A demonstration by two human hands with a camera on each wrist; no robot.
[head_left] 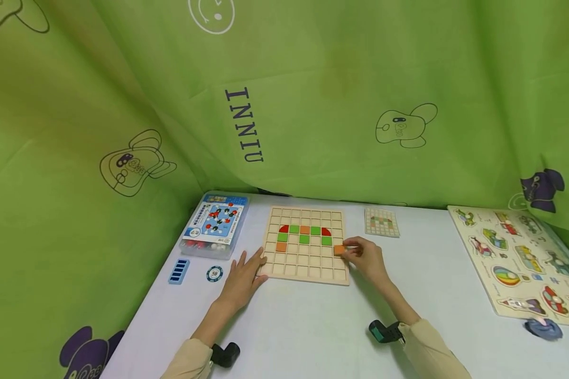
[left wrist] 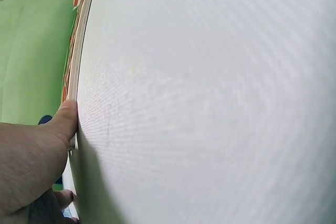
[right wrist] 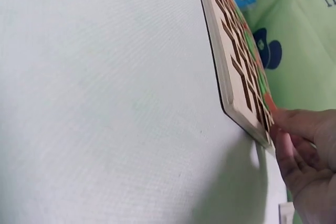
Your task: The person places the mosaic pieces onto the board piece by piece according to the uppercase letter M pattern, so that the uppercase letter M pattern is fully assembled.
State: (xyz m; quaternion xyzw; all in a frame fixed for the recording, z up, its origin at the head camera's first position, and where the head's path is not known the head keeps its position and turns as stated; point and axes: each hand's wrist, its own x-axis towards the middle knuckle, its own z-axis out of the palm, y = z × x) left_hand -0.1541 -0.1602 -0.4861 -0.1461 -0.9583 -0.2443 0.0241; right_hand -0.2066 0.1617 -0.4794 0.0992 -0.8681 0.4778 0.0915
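Observation:
A wooden grid board (head_left: 308, 266) lies on the white table, with red, green and orange tiles in its upper rows. My right hand (head_left: 367, 258) pinches an orange square tile (head_left: 339, 250) over the board's right edge, near the middle rows. My left hand (head_left: 243, 276) rests flat against the board's front left corner, fingers straight. In the left wrist view the thumb (left wrist: 65, 119) presses the board's edge (left wrist: 79, 66). The right wrist view shows the board's side (right wrist: 231, 77) and my fingers (right wrist: 299, 140) at its far end.
A small pattern card (head_left: 382, 221) lies behind the board on the right. A blue-lidded box (head_left: 215, 223) stands at the left, with a blue chip (head_left: 178, 271) and a round token (head_left: 214, 273) in front. An animal peg puzzle (head_left: 517, 258) lies far right. Green curtain surrounds the table.

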